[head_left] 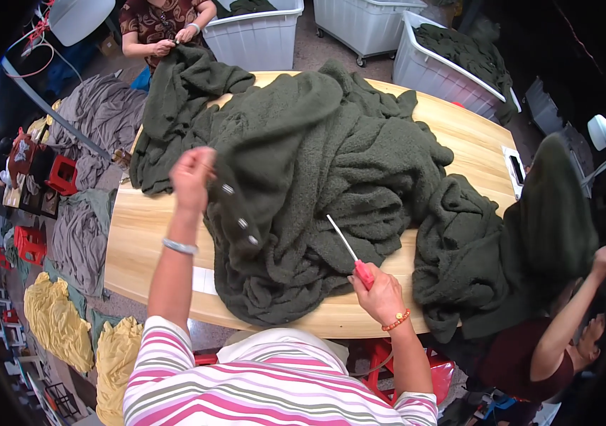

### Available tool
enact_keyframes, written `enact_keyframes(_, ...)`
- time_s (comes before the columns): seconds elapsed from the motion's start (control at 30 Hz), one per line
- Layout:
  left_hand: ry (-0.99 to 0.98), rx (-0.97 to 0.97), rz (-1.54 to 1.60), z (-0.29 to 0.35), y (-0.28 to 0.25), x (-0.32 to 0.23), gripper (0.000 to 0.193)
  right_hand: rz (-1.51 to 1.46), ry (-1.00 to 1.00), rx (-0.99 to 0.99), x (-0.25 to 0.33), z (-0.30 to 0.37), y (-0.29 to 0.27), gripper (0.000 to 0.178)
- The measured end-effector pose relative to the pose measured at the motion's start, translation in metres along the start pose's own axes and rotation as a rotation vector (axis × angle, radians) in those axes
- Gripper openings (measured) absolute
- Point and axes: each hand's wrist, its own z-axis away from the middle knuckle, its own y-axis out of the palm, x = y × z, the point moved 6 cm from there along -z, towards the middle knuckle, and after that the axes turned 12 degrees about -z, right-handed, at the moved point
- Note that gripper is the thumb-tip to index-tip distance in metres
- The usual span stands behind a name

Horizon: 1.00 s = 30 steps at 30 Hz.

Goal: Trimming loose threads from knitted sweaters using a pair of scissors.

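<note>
A large heap of dark green fleece fabric (381, 163) covers the middle of the wooden table (154, 241). Raised at the heap's left side, my left hand (193, 174) is closed, its fingertips pinching the edge of a lifted fold. Several small pale marks, blurred, run down this fold; I cannot tell what they are. My right hand (381, 295) grips the red handle of a screwdriver-like tool (343, 238). Its thin metal shaft points up and left over the front of the heap. Whether the tip touches the fabric is unclear.
At far left, a person's hands (175, 42) handle the same green fabric. Another person (565, 334) at right lifts a green piece. White wheeled bins (445, 82) stand beyond the table. Grey cloth piles (79, 245), yellow cloth (58, 319) and red stools (31, 245) lie left.
</note>
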Motion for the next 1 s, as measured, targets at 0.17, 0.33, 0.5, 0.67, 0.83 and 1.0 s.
enact_keyframes(0.17,0.093,-0.481,-0.296,-0.032,-0.113,-0.016,0.013,-0.005,-0.006,0.005,-0.004,0.001,0.004,0.022)
enact_keyframes(0.33,0.667,0.022,-0.777,0.093,-0.001,-0.053,0.024,-0.017,-0.006,0.001,-0.017,0.007,0.01,0.024)
enact_keyframes(0.5,0.599,0.558,-0.996,0.215,0.073,0.015,0.056,-0.003,0.018,0.021,-0.017,0.008,0.014,0.022)
enact_keyframes(0.67,-0.13,0.192,-0.774,0.194,0.055,0.08,0.069,-0.003,0.038,0.03,-0.018,0.013,0.017,0.019)
enact_keyframes(0.83,-0.351,0.294,-0.215,0.184,0.071,0.079,0.056,-0.009,0.017,0.021,-0.019,0.018,0.019,0.019)
enact_keyframes(1.0,-0.312,0.746,0.131,0.231,0.095,-0.005,0.038,-0.048,-0.008,-0.013,-0.032,0.023,0.002,0.022)
